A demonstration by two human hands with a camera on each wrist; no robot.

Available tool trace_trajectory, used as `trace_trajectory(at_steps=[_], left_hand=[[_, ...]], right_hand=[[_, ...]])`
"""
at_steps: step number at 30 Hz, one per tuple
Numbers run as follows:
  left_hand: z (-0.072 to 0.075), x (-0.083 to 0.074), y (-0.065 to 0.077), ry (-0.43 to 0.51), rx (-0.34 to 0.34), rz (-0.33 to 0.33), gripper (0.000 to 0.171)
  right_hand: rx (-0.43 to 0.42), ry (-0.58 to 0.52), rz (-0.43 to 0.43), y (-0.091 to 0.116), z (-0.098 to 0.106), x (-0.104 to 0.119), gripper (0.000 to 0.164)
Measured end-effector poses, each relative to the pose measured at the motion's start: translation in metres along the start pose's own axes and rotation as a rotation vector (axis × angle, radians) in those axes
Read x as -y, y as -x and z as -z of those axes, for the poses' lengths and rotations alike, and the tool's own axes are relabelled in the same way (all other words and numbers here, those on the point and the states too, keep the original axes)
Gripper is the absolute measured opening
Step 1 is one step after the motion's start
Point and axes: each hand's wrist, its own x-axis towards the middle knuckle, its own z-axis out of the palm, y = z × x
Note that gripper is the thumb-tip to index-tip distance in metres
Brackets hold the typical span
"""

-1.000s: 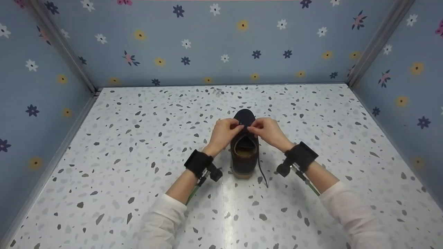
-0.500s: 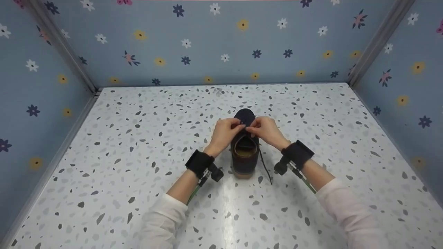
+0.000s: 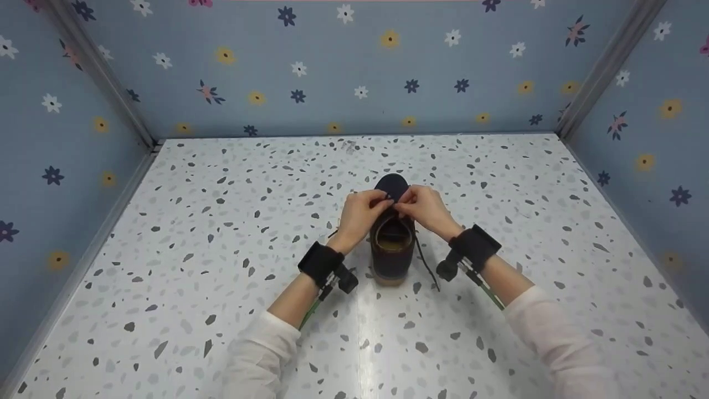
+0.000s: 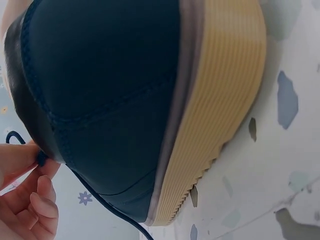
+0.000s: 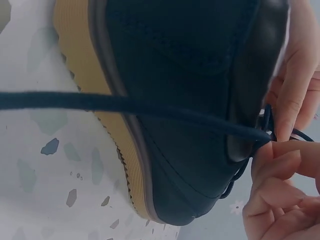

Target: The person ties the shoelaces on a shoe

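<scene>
A dark navy lace-up shoe [image 3: 392, 265] with a ribbed tan sole [image 4: 220, 100] stands upright, toe pointing away from me. Both hands meet over its lacing, fingertips almost together. My left hand [image 3: 356, 215] pinches a dark lace between thumb and finger, at the shoe's opening in the left wrist view. From the other side, my right hand [image 3: 429, 209] pinches a lace [image 5: 175, 117] whose free length trails back past the shoe's right side. Another lace strand [image 4: 102, 200] runs down the left side of the shoe. Fingers cover most of the eyelets.
The shoe rests on a white speckled tabletop [image 3: 221, 266]. Blue flower-patterned panels [image 3: 332, 61] enclose it at the back and both sides. Each wrist wears a black strap [image 3: 321, 263] with a small camera and a green cable.
The lace end trailing on the right has swung outward and a little forward. My right hand has shifted slightly left. A bit of lace now shows beside my left wrist.
</scene>
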Motion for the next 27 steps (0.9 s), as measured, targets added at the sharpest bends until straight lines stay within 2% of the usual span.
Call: trace_trajectory(at_steps=[9,18,22,27], left_hand=[[-0.002,0.001,0.002,0.064,-0.015,-0.002,0.007],[-0.002,0.0,0.004,0.073,-0.046,-0.015,0.008],[0.0,0.0,0.004,0.075,-0.05,-0.02,0.008],[0.0,0.0,0.006,0.081,-0.023,-0.005,0.012]], right_hand=[[-0.037,0.027,-0.022,-0.001,-0.006,-0.003,0.022],[-0.082,0.15,0.023,0.0,-0.013,-0.005,0.015],[-0.073,0.108,0.03,-0.001,-0.013,-0.007,0.014],[-0.059,0.066,0.023,-0.001,-0.014,-0.007,0.013]])
